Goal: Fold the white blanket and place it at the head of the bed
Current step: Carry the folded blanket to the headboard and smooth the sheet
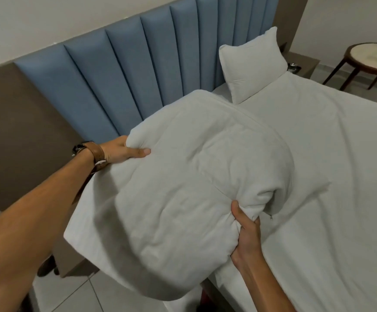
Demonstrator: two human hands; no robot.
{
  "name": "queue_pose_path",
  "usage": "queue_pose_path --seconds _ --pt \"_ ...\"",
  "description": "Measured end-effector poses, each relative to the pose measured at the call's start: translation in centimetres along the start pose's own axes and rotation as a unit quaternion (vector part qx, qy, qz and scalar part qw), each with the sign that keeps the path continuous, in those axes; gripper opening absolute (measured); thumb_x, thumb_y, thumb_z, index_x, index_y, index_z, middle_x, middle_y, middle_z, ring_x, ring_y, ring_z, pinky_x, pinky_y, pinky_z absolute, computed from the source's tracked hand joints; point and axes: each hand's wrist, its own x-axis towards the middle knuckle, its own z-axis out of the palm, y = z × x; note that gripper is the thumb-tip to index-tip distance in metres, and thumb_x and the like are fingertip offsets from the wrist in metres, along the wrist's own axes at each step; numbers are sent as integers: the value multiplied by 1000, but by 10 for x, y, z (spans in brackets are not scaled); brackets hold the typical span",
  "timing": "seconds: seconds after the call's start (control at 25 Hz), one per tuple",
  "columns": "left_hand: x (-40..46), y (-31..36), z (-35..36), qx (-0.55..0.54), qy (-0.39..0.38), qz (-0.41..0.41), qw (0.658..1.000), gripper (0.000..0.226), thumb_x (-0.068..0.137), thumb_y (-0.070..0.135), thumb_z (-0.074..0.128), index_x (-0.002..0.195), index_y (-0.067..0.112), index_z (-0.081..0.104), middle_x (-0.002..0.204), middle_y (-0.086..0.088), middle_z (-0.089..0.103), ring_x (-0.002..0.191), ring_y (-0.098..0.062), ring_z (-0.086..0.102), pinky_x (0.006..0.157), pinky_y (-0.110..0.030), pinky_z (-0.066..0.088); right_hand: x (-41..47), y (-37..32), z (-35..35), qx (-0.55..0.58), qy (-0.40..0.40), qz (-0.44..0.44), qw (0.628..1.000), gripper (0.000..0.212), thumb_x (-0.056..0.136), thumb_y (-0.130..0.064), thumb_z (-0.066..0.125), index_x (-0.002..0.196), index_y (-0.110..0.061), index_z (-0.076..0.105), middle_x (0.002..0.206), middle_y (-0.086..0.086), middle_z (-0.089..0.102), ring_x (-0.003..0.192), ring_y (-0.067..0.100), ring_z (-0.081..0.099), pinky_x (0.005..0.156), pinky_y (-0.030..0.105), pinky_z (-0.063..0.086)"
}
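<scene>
Closest to my lens, the left forearm reaches in from the lower left, and between both hands I see the white blanket (189, 183), folded into a thick, puffy bundle. It sits over the near corner of the bed (331, 167), close to the headboard end, its lower part hanging past the mattress edge above the tiled floor (74, 296). My left hand (124, 149) pinches the bundle's far left edge, thumb laid flat on top and fingers tucked out of sight beneath. My right hand (248, 233) clamps the lower right corner, thumb pressed into bunched cloth. A brown leather watch strap (95, 154) circles the left wrist. Beyond the bundle, a white pillow (252, 66) leans upright against the blue padded headboard (138, 70). A round wooden side table (372, 61) stands at the far right. No readable writing or labels appear anywhere.
</scene>
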Motion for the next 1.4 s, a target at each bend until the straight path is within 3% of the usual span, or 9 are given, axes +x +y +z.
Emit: queue_pose_path --seconds 0.12,0.36,0.52,0.68,0.92,1.04,1.16,1.24,1.4 --pt "23 5 -43 2 0 9 1000 85 57 72 89 127 26 74 122 7 81 113 -19 77 106 -42 56 32 -1 43 14 -11 -4 1000 59 87 -19 83 144 -9 70 136 14 78 126 35 75 119 55 52" --pt "64 17 -167 15 50 8 999 23 95 32 75 118 30 73 109 17 82 94 -2 79 109 -48 53 118 8 171 -15 -63 -2 998 59 87 -14 82 144 -6 69 136 15 78 125 33 76 115 52 56" --pt "132 32 -258 21 49 11 999 68 60 72 91 116 37 75 110 17 82 95 -6 80 93 -40 57 222 14 256 -17 -79 -13 997 59 89 -13 82 145 0 67 139 21 75 129 39 73 115 52 54" --pt "290 17 -298 20 68 46 996 46 80 45 82 123 30 73 107 21 81 95 0 77 93 -31 57 381 33 282 -43 -82 4 996 42 106 -17 67 146 -6 65 129 14 81 117 34 79 102 54 64" --pt "530 -112 -184 153 108 58 981 79 99 -5 57 168 18 26 167 -4 37 154 -26 39 125 -26 25 558 131 213 -168 164 49 971 70 104 -20 76 166 -33 48 162 13 60 140 38 62 92 45 59" --pt "574 -175 -119 303 27 42 952 68 110 30 46 169 38 13 180 -2 4 165 -31 10 133 -43 13 568 163 206 -214 190 73 955 85 99 -70 65 171 -42 29 170 4 47 151 37 51 116 58 47" --pt "573 -203 -101 377 59 38 924 71 106 64 36 169 40 13 180 -1 -5 165 -31 1 132 -50 9 543 199 206 -177 177 90 964 142 47 -104 73 168 -40 34 161 -2 54 146 32 55 112 52 48" --pt "576 -208 -103 400 102 40 910 81 100 75 37 169 37 16 179 -8 6 163 -33 15 128 -50 19 526 235 208 -196 153 94 964 142 35 -95 87 157 -32 50 148 -2 68 132 24 67 103 43 56" --pt "588 -202 -107 456 161 25 875 84 99 77 36 169 34 18 159 -15 45 129 -37 51 105 -49 40 512 256 221 -249 143 94 953 74 82 -48 96 144 -24 64 133 -5 79 123 17 75 104 35 60"
